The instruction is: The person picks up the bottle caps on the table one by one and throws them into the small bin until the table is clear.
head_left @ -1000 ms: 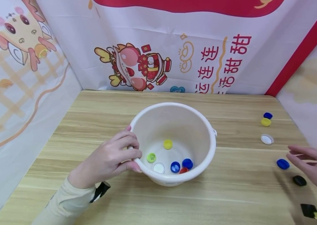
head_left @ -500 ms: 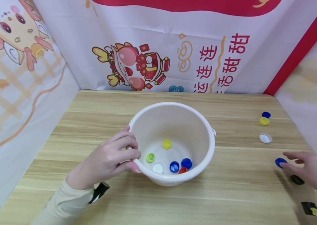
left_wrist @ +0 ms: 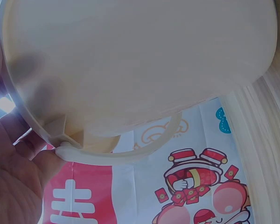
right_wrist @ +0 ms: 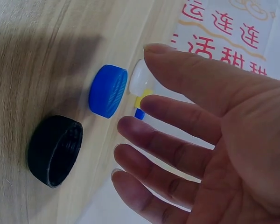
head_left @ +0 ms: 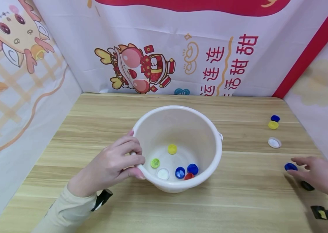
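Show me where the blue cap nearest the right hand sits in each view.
Head: blue cap at far right, off the right hand's fingertips.
Left wrist: not in view.
Right wrist: upper left of centre, on edge.
Shared landmark: black cap beside it on the table.

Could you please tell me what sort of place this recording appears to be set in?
Probably a staged tabletop booth, not a home: a light wood-grain table is enclosed by printed cartoon banners with red Chinese characters, and holds only a white plastic bucket and loose coloured bottle caps.
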### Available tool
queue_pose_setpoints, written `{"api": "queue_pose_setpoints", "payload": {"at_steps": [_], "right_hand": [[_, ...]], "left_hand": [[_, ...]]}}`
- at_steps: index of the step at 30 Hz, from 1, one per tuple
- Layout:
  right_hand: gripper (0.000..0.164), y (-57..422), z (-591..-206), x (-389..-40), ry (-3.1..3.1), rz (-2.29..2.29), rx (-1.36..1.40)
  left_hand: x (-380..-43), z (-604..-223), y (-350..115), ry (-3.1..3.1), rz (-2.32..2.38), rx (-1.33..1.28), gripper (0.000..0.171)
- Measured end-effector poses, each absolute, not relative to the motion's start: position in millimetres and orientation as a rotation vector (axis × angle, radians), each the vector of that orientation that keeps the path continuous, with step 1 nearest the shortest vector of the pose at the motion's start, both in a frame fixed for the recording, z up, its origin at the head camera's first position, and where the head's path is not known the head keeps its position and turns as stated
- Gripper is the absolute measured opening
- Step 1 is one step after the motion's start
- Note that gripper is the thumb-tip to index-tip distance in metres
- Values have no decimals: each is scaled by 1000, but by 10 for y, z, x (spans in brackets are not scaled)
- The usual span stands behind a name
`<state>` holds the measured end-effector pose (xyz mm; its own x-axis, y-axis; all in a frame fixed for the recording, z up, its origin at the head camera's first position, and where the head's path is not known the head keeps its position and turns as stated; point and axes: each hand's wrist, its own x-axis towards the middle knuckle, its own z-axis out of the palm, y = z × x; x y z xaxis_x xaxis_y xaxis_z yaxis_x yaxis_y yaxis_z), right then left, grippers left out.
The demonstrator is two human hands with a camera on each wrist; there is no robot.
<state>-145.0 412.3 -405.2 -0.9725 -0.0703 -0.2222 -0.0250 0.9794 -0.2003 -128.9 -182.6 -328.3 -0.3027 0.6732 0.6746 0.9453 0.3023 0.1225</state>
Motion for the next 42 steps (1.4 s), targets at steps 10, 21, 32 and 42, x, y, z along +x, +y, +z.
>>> {"api": "queue_pose_setpoints", "payload": {"at_steps": [10, 21, 32, 42], "right_hand": [[62, 4131, -4116, -1501, 2884, -246, -82], [54, 4153, -4172, -1523, 2924, -193, -146], [48, 4148, -4175, -1516, 2916, -178, -159], [43, 4110, -4163, -1519, 2942, -171, -161]], "left_hand": [[-1294, -3294, -1825, -2063, -703, -1434, 43], [-1301, -3300, -1823, -2042, -705, -1443, 42], [-1309, -3314, -1812, -2039, -706, -1447, 42], [-1304, -3315, -1815, -2045, -695, -1434, 44]]}}
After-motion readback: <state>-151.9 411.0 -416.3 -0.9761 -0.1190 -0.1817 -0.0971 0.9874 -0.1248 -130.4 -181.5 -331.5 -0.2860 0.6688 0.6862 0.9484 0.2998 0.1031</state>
